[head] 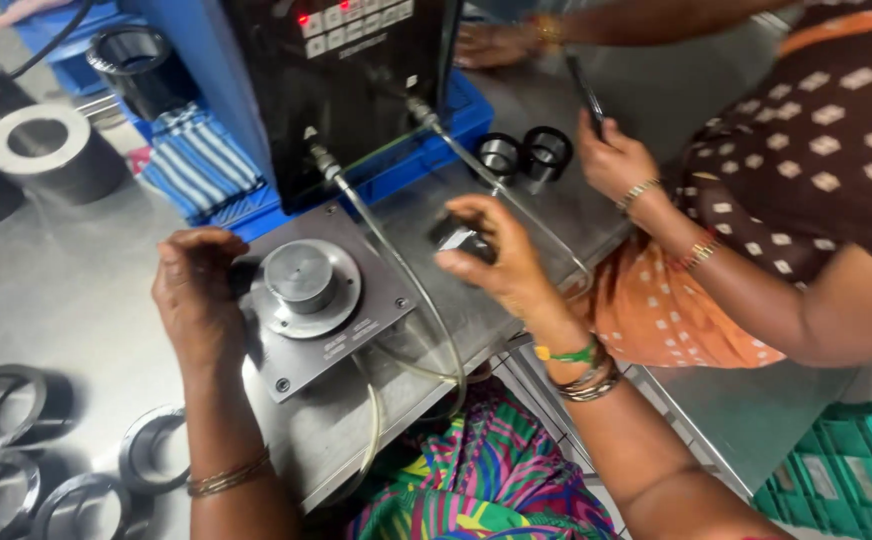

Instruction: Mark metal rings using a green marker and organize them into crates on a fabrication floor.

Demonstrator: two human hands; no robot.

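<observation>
Head view: right hand point(491, 255) pinches a small, dark, shiny metal ring point(461, 240), at three o'clock from the round gauge fixture point(301, 285); left hand point(196, 300), fingers curled, rests at its nine o'clock.

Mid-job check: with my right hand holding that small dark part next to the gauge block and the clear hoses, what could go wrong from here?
1. The clear hoses arc right beneath the right hand; lowering the small dark part could snag or tug them.
2. The left hand rests against the square gauge plate beside its round post, so fingers might get pinched.
3. A co-worker's hand works close by; elbows may collide.
</observation>
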